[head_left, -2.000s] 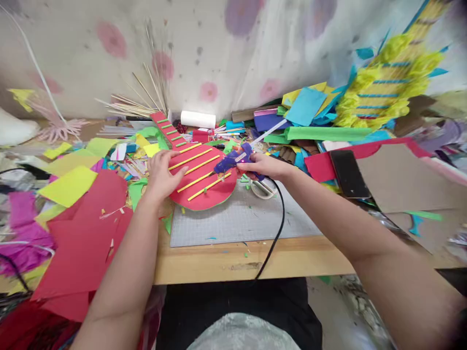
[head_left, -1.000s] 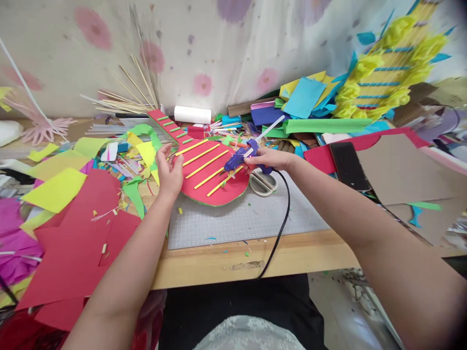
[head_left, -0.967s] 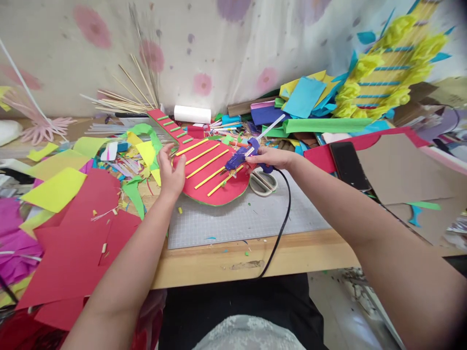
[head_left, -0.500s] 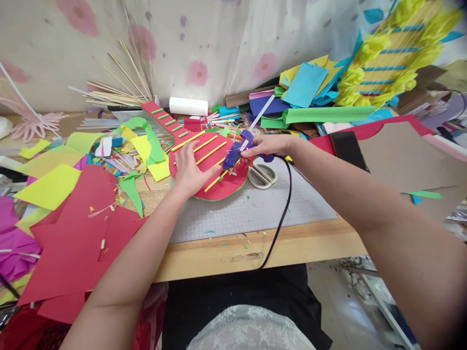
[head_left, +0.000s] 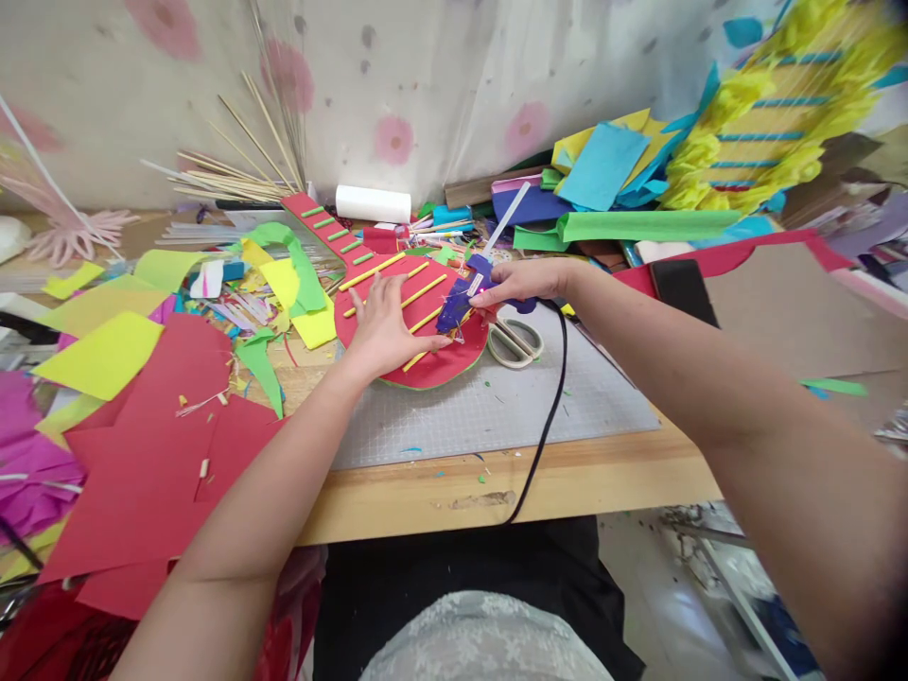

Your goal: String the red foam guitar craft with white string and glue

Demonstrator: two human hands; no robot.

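1. On the red guitar-shaped piece (head_left: 464, 357), the left hand (head_left: 383, 336) spreads wide, its thumb near the nozzle of a purple glue gun (head_left: 460, 301); whether they touch, I cannot tell.
2. The right hand (head_left: 521, 282) grips that glue gun, whose pale label (head_left: 476, 284) is too small to read.
3. Yellow sticks (head_left: 424, 291) cross the piece's body, and green strips (head_left: 338, 235) cross its neck.
4. The piece lies partly over a grey gridded mat (head_left: 497, 407), with scissors (head_left: 515, 342) just beside it.
5. Farther right, a dark phone (head_left: 683, 291) rests on cardboard (head_left: 801, 303); a white roll (head_left: 373, 203) lies behind the neck.
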